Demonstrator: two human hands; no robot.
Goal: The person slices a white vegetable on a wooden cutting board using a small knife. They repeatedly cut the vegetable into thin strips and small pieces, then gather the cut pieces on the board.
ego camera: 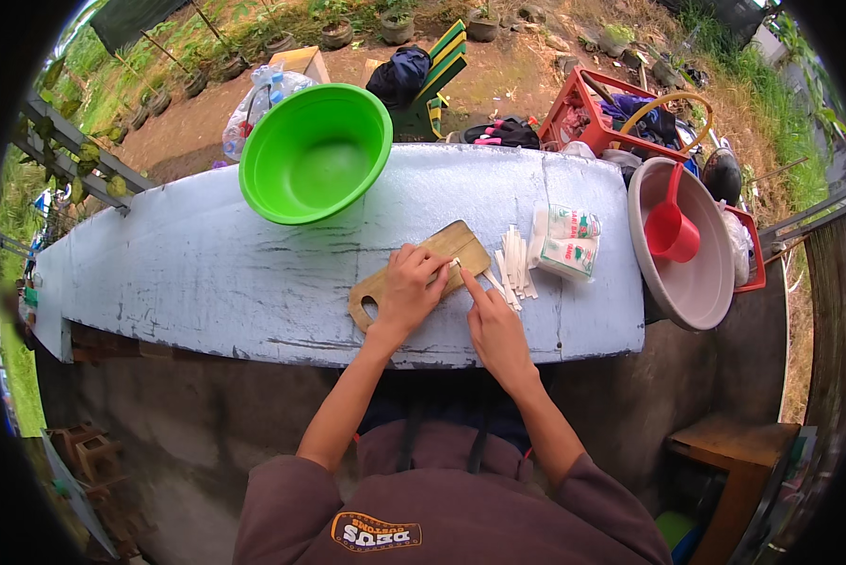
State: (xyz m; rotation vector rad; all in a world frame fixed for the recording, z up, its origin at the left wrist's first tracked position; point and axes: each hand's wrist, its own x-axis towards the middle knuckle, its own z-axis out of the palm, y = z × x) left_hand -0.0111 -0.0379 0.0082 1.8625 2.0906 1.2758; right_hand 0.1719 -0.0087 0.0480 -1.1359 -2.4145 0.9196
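A wooden chopping board (pixel 465 244) with an oval handle hole lies aslant on the pale blue-grey tabletop (pixel 218 282). My left hand (pixel 410 289) is over the board and pinches a small white piece (pixel 455 262) between thumb and fingertips. From the right, my right hand (pixel 497 328) reaches its index finger to the board's edge, close to that piece; the other fingers are curled, and whatever they may hold is hidden. Beside the board, just beyond the right hand, lies a loose pile of flat white strips (pixel 513 261). A clear plastic packet (pixel 566 241) of white contents, bearing printing, sits right of them.
A large green basin (pixel 317 155) stands at the table's far edge. On the right, a grey-beige basin (pixel 684 282) holds a red dipper (pixel 672 232). Behind it is a red crate (pixel 599 123) of mixed items. A wooden stool-like piece (pixel 734 445) stands low at right.
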